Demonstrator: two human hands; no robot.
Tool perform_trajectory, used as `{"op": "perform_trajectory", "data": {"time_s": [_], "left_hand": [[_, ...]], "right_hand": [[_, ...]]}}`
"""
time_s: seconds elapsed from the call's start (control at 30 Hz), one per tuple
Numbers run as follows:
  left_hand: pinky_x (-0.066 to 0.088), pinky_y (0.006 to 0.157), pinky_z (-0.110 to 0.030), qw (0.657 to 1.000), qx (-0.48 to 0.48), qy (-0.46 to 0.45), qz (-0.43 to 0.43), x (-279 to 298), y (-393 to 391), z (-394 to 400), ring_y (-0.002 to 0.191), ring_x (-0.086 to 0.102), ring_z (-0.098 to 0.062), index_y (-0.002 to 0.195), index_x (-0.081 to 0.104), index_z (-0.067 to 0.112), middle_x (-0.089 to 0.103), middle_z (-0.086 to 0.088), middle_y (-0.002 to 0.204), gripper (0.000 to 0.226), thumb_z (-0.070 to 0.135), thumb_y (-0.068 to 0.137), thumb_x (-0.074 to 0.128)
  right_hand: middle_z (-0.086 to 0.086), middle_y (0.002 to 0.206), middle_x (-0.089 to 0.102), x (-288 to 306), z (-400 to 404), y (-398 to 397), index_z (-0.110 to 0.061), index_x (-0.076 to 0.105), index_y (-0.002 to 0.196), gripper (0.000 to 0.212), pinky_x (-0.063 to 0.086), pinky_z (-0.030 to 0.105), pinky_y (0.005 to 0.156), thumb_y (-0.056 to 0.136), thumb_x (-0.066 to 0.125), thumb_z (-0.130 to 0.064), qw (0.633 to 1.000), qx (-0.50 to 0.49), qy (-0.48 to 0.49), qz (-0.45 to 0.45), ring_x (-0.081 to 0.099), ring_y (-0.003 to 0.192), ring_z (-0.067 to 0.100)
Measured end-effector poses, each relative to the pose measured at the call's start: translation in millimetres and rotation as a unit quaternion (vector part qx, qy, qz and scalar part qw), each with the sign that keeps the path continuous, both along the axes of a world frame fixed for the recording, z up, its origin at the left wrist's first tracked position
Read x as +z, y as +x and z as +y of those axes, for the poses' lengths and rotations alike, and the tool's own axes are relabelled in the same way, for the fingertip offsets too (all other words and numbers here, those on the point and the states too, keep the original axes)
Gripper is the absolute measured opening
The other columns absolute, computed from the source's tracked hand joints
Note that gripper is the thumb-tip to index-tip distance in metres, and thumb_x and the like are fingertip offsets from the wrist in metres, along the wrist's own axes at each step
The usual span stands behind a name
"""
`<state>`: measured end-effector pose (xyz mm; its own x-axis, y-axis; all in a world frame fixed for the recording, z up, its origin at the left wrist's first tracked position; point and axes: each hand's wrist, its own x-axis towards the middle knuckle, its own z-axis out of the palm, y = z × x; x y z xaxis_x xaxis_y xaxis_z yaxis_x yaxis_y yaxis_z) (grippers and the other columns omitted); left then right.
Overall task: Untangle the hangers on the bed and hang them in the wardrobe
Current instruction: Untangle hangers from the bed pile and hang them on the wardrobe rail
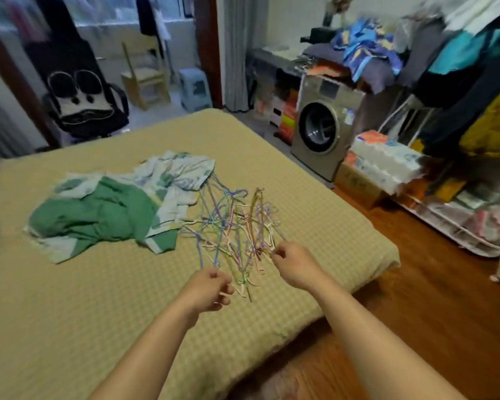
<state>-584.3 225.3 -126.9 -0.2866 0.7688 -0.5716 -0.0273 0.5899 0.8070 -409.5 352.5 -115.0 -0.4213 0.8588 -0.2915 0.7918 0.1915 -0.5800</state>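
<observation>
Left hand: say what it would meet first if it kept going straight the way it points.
The left hand points up-bed into the tangled hangers, which it already touches at the near edge; beyond them probably the green and white cloth, though depth is unclear.

The bedspread (98, 313) is yellow-green with a fine check pattern. On it, the wire hangers (234, 229) mix blue, purple, pink, cream, green and olive strands. The crumpled bedding (113, 209) beside them is solid green on one face and white with a green-blue leaf print on the other. The floor (430, 284) is reddish-brown wood. The washing machine (324, 131) is champagne-grey with a dark door. The chair cushion (81, 96) is black and white, and the stool (194, 88) pale blue
</observation>
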Motion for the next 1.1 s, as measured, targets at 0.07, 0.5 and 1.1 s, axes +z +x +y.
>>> {"op": "perform_trajectory", "data": {"time_s": [0.07,0.5,1.1], "left_hand": [[0.044,0.055,-0.023,0.999,0.036,-0.016,-0.016,-15,-25,-8,0.057,0.059,-0.016,0.099,0.062,0.012,0.067,-0.003,0.078,0.014,0.013,0.099,0.048],[0.043,0.057,-0.026,0.968,0.153,-0.197,-0.037,-154,-43,64,0.055,0.056,-0.019,0.097,0.065,0.003,0.068,-0.009,0.076,0.015,0.012,0.098,0.053],[0.037,0.050,-0.023,0.941,0.162,-0.280,-0.099,-317,51,187,0.060,0.056,-0.018,0.087,0.060,0.014,0.067,-0.011,0.081,0.017,0.013,0.100,0.050]], "right_hand": [[0.000,0.075,0.064,-18,4,-18,-0.019,0.065,0.081,0.016,0.049,0.034,0.073,0.091,0.053,-0.024,0.999,0.010,-0.024,-0.024,0.065,0.083,0.026],[0.011,0.105,0.071,-214,144,-40,-0.017,0.066,0.091,0.015,0.048,0.032,0.080,0.091,0.051,-0.019,0.980,0.056,-0.148,-0.117,0.064,0.102,0.032],[0.011,0.122,0.057,-426,286,34,-0.011,0.040,0.136,0.076,0.047,0.047,0.095,0.068,0.071,-0.023,0.988,-0.042,-0.083,-0.122,0.056,0.114,0.035]]}}
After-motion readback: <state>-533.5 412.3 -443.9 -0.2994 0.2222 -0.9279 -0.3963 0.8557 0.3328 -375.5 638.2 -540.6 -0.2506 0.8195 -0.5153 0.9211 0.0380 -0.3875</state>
